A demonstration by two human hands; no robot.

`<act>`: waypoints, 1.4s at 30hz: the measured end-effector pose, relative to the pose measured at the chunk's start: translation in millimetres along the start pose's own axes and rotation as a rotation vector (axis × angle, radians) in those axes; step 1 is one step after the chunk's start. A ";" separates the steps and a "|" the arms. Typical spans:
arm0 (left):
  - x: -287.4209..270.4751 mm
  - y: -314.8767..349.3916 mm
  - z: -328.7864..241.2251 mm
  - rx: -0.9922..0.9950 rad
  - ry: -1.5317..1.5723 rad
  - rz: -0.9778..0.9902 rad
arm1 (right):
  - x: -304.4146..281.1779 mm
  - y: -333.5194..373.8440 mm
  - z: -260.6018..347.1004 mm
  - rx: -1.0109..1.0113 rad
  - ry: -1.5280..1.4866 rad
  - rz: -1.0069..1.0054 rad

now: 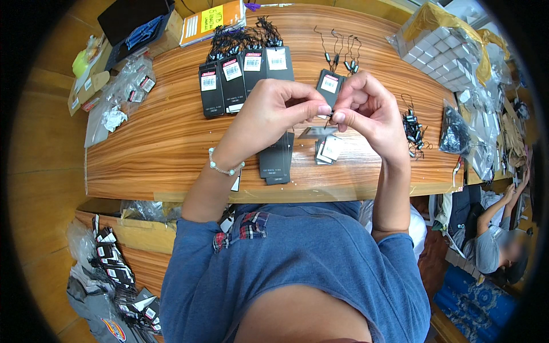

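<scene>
Above the middle of the wooden table, my left hand (280,108) and my right hand (369,111) meet, thumbs and fingertips pinched on a thin black cord (327,120). From it hangs a small dark hang tag (317,132), seen nearly edge-on. Just beyond my fingers lies a black hang tag with a white label (330,83), several looped cords (337,54) above it. Below my hands rest small square tags (328,150). Nearer my left forearm is a stack of black tags (274,160), partly hidden by the left hand.
Finished-looking rows of corded black tags (231,71) lie at far left. Loose black cords (413,130) and a plastic bag of cords (453,130) are on the right, below a box of small white cartons (437,46). Another person (492,246) sits at right.
</scene>
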State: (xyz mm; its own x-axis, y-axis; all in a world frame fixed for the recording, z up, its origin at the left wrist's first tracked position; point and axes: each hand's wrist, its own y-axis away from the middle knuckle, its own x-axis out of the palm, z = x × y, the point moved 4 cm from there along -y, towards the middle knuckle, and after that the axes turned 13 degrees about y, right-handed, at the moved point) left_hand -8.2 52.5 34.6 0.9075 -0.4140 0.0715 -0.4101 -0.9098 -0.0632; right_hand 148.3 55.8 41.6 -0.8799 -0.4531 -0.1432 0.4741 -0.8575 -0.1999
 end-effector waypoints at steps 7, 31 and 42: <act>9.7 4.9 -9.8 0.035 0.115 0.071 | 5.4 11.1 -14.0 0.027 -0.102 0.107; 86.8 -30.0 49.5 0.372 -0.145 0.065 | -43.6 14.2 -53.2 0.016 -0.501 -0.620; 32.9 -94.8 82.4 0.133 0.041 -0.074 | -94.0 -68.0 -93.1 0.116 -0.292 -0.409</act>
State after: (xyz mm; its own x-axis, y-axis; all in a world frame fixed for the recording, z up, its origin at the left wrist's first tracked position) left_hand 68.0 127.4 -39.0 0.9291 -0.3495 0.1212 -0.3243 -0.9272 -0.1875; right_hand 201.8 179.3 -21.6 -0.9727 -0.1103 0.2041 0.0975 -0.9926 -0.0720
